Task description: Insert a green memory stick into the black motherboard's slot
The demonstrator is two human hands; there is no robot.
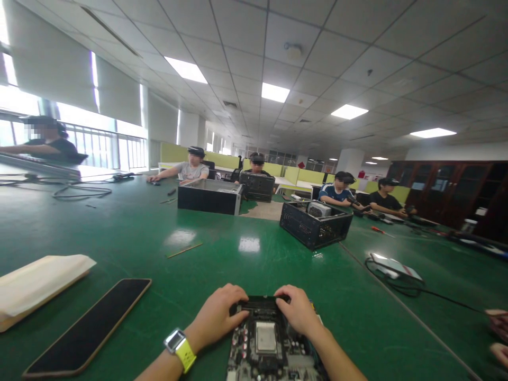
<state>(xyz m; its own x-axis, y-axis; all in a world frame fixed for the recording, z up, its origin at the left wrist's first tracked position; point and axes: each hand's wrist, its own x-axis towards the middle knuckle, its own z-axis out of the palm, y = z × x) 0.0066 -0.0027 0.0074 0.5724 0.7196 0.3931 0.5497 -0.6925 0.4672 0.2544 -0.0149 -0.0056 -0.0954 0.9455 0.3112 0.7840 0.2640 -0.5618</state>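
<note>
A dark motherboard (291, 362) lies on the green table at the bottom centre, with a square silver processor (265, 337) near its middle. My left hand (220, 312) grips the board's far left corner, thumb on top and fingers curled over the edge; a watch with a yellow strap (184, 355) is on that wrist. At the far right corner, my right hand (296, 311) has its fingers bent over the dark strip along the far edge of the board.
Left of the board are a black phone-like slab (93, 325) and a cream paper packet (43, 283). Ahead stand an open computer case (304, 225) and another dark case (206, 198). A cable (436, 293) lies at right, near another person's hands (498, 333). Several people sit beyond.
</note>
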